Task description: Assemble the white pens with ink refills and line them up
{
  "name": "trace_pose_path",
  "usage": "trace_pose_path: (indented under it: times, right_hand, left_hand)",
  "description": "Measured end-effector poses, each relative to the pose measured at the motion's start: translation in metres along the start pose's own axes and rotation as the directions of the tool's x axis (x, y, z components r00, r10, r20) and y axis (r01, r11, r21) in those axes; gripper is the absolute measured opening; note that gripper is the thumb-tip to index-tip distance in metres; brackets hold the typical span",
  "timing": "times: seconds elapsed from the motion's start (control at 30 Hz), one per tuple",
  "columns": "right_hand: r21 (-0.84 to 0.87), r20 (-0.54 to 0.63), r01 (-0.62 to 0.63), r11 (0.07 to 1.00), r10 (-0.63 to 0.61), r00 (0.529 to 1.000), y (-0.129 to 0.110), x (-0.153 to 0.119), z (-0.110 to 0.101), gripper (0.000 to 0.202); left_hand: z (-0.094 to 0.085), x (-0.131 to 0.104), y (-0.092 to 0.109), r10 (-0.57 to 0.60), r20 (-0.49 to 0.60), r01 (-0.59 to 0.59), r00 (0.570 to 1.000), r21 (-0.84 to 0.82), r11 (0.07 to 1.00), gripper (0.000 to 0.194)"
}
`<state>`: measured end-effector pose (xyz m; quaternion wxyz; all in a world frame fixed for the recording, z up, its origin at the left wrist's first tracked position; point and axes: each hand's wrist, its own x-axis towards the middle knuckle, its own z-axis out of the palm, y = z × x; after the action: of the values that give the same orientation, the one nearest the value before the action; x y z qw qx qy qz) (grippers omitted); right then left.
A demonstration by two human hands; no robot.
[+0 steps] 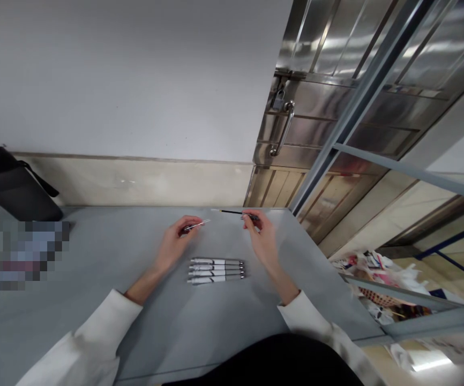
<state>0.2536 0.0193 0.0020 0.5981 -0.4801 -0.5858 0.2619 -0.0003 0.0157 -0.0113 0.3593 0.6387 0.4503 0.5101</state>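
Note:
My left hand (181, 234) is closed on a slim pen barrel (197, 224), its clear end pointing right. My right hand (258, 231) pinches a black pen refill (232, 212) with a small yellow band and a pale far end that points left. A dark piece also shows at the right fingertips, partly covered by them. The two hands are apart, above the grey table (143, 321). Between my forearms lies a row of several white and grey pens (216, 271), side by side with their tips to the right.
A dark bag (19, 182) rests at the table's left end near a blurred patch (27, 254). A pale wall stands behind. To the right are a metal frame (336, 145), a padlocked steel door (296, 112) and a heap of bags (380, 279) below table height.

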Motion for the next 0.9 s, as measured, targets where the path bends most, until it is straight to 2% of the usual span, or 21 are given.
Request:
trace_pose_path:
  times: [0.53,0.9]
  right_hand:
    - [-0.006,-0.005,0.005,1.000,-0.005,1.000,0.0006,0.0009,-0.0004,0.032]
    - [-0.023,0.000,0.003,1.000,-0.003,1.000,0.0016,0.0008,-0.0011,0.031]
  left_hand:
    - [-0.0013,-0.0016,-0.0034,0.056,0.020,-0.058,0.998,0.109,0.992,0.026]
    - [-0.0003,-0.0017,-0.0010,0.029,0.023,-0.031,0.999,0.123,0.992,0.032]
